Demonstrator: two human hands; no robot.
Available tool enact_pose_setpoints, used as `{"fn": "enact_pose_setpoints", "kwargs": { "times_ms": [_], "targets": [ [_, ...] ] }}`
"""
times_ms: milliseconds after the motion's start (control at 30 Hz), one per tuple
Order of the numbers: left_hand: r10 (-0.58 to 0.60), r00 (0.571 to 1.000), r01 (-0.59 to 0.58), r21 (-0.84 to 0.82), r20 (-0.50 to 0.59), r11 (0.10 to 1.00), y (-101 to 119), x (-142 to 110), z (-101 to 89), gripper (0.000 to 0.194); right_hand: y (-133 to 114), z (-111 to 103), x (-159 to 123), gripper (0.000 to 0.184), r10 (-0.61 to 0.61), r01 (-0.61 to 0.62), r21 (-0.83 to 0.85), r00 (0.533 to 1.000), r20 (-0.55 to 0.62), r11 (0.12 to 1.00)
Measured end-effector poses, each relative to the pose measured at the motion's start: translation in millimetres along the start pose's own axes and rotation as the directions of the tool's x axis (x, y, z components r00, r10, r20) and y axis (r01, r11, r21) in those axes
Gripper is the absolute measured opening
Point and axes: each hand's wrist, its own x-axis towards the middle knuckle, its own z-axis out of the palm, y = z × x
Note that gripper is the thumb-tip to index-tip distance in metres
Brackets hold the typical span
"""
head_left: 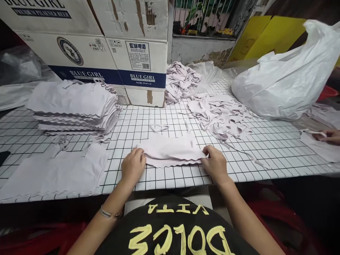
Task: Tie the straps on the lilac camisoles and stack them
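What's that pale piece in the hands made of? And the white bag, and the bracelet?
The piece looks like soft, matte fabric: it folds and has a wavy edge. The bag seems thin, slightly shiny plastic, all crinkles. The bracelet may be polished metal, since it gleams silvery.

left grip [134, 165]: curled, pinching | right grip [215, 165]: curled, pinching | forearms [119, 195]: extended forward

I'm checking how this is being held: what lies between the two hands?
In the head view, a pale cloth lies between the left hand and the right hand, on the checked tablecloth.
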Motion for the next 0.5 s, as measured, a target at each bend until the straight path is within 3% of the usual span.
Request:
{"fn": "enact_pose_setpoints", "kwargs": {
  "times_ms": [167, 233, 300, 400, 433, 500],
  "targets": [
    [0.039, 0.997, -0.044, -0.077, -0.069, 0.996, -5, -14, -0.6, 0.025, 27, -11, -24, 0.014, 0.132, -0.141, 0.072, 0.985, 0.111, 0.987],
    [0.054, 0.998, -0.055, -0.039, -0.041, 0.998, 3, -17, 2.7, 0.038, 30, -8, -32, 0.018, 0.136, -0.139, 0.034, 0.987, 0.081, 0.99],
    [0.091, 0.996, -0.092, 0.036, 0.015, 0.995, 15, -18, 8.3, 0.053, 27, -3, -35, 0.028, 0.023, -0.022, -0.049, 1.0, 0.013, 0.999],
    [0.151, 0.987, -0.155, 0.083, 0.046, 0.984, 27, -19, 16.1, 0.038, 23, 4, -35, 0.025, -0.217, 0.21, -0.139, 0.975, -0.037, 0.968],
    [0.162, 0.986, -0.165, 0.084, 0.042, 0.983, 29, -19, 17.4, 0.031, 24, 5, -35, 0.019, -0.237, 0.225, -0.138, 0.969, -0.073, 0.964],
    [0.169, 0.985, -0.171, 0.077, 0.033, 0.982, 28, -20, 17.9, 0.031, 29, 4, -36, 0.01, -0.155, 0.13, -0.127, 0.964, -0.214, 0.983]
  ]
}}
